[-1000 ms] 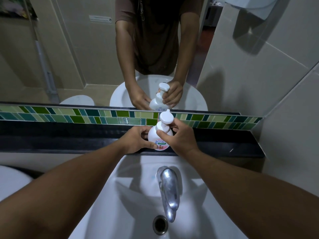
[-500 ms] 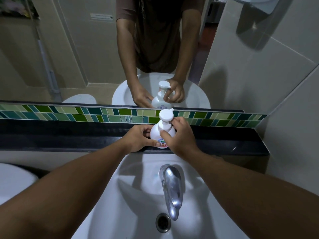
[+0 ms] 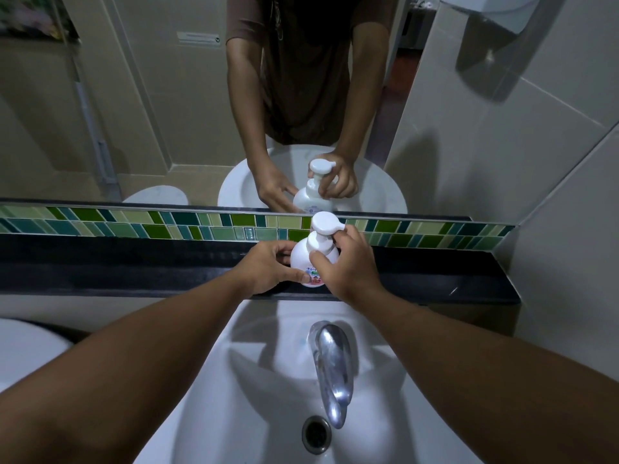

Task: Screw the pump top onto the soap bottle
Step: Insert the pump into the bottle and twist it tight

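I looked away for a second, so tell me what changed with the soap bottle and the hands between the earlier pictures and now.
The pump top has turned: its nozzle pointed up a second ago and now points right, toward the right hand gripping the collar. Nothing was let go. The left hand still steadies the soap bottle, which stays upright on the black ledge behind the sink.

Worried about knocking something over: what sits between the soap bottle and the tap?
Nothing loose. In the head view, only the black ledge's front edge and bare white sink rim separate the soap bottle from the tap.
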`<state>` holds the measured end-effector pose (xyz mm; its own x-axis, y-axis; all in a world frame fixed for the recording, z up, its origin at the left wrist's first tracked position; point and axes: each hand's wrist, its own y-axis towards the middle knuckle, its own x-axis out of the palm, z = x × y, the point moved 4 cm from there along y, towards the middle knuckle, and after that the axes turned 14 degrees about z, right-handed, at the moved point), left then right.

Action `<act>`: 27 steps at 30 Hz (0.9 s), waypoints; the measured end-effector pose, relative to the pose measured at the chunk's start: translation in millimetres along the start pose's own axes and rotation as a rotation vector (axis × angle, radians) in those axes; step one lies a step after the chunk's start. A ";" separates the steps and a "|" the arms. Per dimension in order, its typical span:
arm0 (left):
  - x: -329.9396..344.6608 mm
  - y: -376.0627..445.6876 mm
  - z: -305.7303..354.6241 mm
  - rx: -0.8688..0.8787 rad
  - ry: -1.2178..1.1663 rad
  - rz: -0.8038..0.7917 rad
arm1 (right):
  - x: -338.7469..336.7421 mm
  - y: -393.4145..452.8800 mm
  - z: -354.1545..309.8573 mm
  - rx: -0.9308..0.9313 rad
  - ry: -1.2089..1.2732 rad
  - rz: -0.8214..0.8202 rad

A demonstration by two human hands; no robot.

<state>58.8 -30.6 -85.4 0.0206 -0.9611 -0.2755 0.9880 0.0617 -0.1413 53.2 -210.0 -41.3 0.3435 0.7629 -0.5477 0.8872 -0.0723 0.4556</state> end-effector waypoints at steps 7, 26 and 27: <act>-1.7 -3.7 11.4 -0.008 -0.074 -0.001 | -7.1 10.9 -5.4 0.108 -0.008 0.063; -2.1 -14.4 26.0 -0.030 -0.194 0.018 | -17.5 15.5 -18.8 0.058 0.098 0.060; -3.2 -12.7 24.6 -0.028 -0.202 0.020 | -18.0 15.9 -18.4 0.041 0.124 0.034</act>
<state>50.0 -35.0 -59.3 0.0734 -0.9939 -0.0823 0.9825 0.0862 -0.1653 55.4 -213.0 -11.3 0.3353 0.8329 -0.4402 0.8884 -0.1240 0.4419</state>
